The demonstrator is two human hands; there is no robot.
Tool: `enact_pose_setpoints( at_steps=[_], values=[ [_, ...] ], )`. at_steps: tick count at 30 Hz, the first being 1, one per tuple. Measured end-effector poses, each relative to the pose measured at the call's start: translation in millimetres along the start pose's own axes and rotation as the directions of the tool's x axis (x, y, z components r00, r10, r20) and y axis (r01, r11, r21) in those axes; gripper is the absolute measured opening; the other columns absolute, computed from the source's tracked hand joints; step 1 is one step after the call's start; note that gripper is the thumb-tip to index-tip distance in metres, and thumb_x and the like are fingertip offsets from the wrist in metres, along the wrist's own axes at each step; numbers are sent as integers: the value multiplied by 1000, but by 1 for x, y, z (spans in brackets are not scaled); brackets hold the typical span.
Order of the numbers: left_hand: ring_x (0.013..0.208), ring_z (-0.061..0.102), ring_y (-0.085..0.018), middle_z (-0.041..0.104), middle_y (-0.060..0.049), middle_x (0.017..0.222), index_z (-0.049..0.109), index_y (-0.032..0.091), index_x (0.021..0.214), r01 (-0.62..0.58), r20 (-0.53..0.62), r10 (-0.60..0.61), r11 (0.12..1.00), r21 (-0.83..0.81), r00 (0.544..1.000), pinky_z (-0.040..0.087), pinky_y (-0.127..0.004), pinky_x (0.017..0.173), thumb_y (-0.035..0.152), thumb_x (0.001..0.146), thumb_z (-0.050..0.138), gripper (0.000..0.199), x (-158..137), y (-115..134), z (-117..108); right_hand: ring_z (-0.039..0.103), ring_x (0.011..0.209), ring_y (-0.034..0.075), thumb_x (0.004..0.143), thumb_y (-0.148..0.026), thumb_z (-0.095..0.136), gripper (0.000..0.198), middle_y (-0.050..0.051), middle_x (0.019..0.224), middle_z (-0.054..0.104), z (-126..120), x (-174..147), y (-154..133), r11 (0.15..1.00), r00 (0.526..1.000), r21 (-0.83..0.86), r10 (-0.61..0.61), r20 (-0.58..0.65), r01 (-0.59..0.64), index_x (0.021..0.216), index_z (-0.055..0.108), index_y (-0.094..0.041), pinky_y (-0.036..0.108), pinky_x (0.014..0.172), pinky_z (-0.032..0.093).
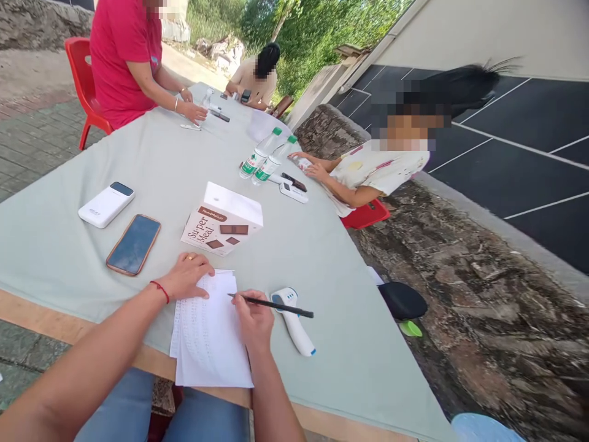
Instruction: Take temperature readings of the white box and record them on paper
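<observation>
The right hand (254,320) is pinched around a slim black pen (271,304), tip on the paper sheets (209,334) at the table's near edge, while the left hand (186,276) lies flat with fingers spread, pinning their top corner. The sheets look thin and floppy — likely to slide on the cloth (322,258) unless pressed. Behind them sits a Super Meal box (223,222) (closed, contents unseen) — and two water bottles (267,159) lie farther off.
</observation>
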State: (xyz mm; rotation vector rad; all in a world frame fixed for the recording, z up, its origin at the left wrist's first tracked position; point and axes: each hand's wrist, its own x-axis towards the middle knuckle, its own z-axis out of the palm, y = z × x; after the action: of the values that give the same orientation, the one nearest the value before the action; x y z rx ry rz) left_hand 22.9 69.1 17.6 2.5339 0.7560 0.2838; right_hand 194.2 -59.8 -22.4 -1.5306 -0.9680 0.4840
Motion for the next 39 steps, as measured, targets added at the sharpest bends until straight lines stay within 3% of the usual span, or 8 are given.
enact_pose_setpoints(
  at_steps=[4, 11, 24, 39],
  values=[
    [111, 50, -27, 57, -7, 116, 64, 22, 102, -11, -2, 11, 1000, -18, 1000, 31, -43, 101, 34, 69, 80, 39, 0, 1, 0, 57, 63, 16, 71, -31, 62, 10, 0, 66, 63, 21, -3, -8, 998, 989, 21, 50, 141, -54, 72, 59, -21, 30, 63, 47],
    [105, 51, -27, 57, -6, 112, 67, 23, 94, -27, -45, 27, 1000, -2, 999, 31, -44, 101, 36, 68, 77, 31, 0, 1, 5, 50, 55, 14, 67, -32, 60, 12, -2, 59, 58, 26, -1, -5, 994, 994, -27, 109, 19, -108, 65, 60, -20, 28, 54, 41],
    [106, 51, -27, 57, -7, 112, 69, 22, 92, -1, -21, 0, 1000, -13, 1000, 31, -44, 103, 34, 67, 79, 29, 1, 4, 2, 50, 57, 14, 68, -33, 60, 13, -2, 60, 59, 26, -3, -6, 989, 985, -66, 138, 100, -132, 67, 61, -20, 28, 56, 41],
    [103, 51, -27, 57, -6, 109, 69, 23, 88, -22, -55, 21, 999, -31, 998, 31, -44, 101, 35, 66, 79, 27, 0, 1, 5, 50, 55, 14, 68, -31, 58, 11, -2, 58, 58, 26, -3, -9, 991, 990, -84, 114, 82, -107, 64, 59, -20, 27, 53, 40]
  ],
)
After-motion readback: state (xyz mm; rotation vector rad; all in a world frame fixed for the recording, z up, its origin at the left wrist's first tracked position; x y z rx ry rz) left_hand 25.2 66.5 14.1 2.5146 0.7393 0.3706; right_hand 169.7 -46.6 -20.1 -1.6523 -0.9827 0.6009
